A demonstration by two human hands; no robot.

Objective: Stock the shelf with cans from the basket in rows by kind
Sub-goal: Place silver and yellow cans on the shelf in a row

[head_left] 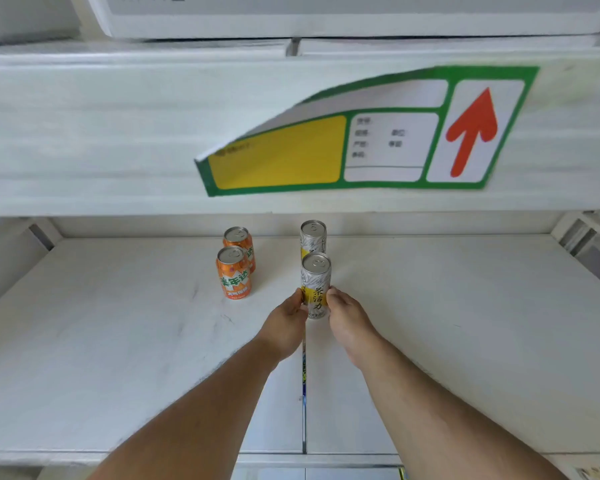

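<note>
Two orange cans stand one behind the other on the white shelf (118, 341), the front orange can (233, 273) left of centre and the rear orange can (238, 242) behind it. To their right, two slim silver-and-yellow cans form a second row. The rear silver can (313, 237) stands by the back wall. The front silver can (316, 282) stands upright on the shelf, held low between both hands. My left hand (284, 323) grips its left side and my right hand (349, 322) grips its right side. The basket is out of view.
An upper shelf edge (84, 133) hangs overhead, carrying a green and yellow label (361, 133) with a red arrow, its left corner peeling away. A seam (304, 393) divides the shelf board below my hands. Shelf brackets sit at the far left and right.
</note>
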